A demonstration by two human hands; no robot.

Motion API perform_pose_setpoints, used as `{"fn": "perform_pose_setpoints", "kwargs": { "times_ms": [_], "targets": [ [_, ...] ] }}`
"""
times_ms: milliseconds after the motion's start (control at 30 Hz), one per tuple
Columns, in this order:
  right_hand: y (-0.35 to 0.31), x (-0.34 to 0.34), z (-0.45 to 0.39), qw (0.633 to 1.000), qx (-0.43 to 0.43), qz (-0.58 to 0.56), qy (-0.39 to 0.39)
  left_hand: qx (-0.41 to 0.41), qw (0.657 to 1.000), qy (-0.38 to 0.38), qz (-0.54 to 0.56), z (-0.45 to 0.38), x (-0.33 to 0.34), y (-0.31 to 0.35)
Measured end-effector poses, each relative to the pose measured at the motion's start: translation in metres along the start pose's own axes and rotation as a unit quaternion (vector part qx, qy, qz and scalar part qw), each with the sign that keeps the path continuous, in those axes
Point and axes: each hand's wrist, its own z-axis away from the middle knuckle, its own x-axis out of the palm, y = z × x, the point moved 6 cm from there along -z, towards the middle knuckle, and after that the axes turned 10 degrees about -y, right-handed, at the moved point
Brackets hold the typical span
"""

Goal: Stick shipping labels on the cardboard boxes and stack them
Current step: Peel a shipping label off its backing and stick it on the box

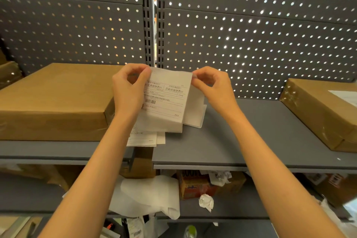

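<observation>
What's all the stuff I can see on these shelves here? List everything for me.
Cardboard box: one, brown, left on the upper shelf.
Labelled cardboard box: one, brown, right on the upper shelf, white label on top.
Shipping label: one, white, printed, held up between both hands.
Loose label sheets: several, white, lying on the shelf under the held one.
Upper shelf: grey.
Pegboard: grey, behind.
Crumpled backing paper: white, lower shelf.
Orange carton: one, lower shelf.
Left hand: pinches the label's top left corner.
Right hand: pinches its top right corner.
</observation>
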Motion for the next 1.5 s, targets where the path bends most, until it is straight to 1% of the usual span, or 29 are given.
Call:
{"fn": "perform_pose_setpoints", "kwargs": {
  "times_ms": [133, 433, 633, 1067, 1500],
  "targets": [
    [0.006, 0.001, -0.002, 1.000, 0.012, 0.024, 0.008, 0.000, 1.000, -0.002, 0.009, 0.001, -0.001, 0.002],
    [0.018, 0.001, -0.003, 0.999, 0.035, 0.040, 0.012, 0.034, 0.999, 0.014, 0.011, -0.003, -0.010, 0.007],
    [0.027, 0.003, -0.001, 0.998, 0.047, 0.039, 0.001, 0.038, 0.998, 0.042, 0.031, -0.005, -0.019, 0.009],
    [0.044, 0.005, 0.003, 0.995, 0.070, 0.066, 0.008, 0.062, 0.993, 0.069, 0.066, -0.010, -0.036, 0.021],
    [0.049, 0.010, 0.002, 0.992, 0.094, 0.081, 0.013, 0.107, 0.989, 0.093, 0.043, -0.022, -0.066, 0.038]
  ]
}}
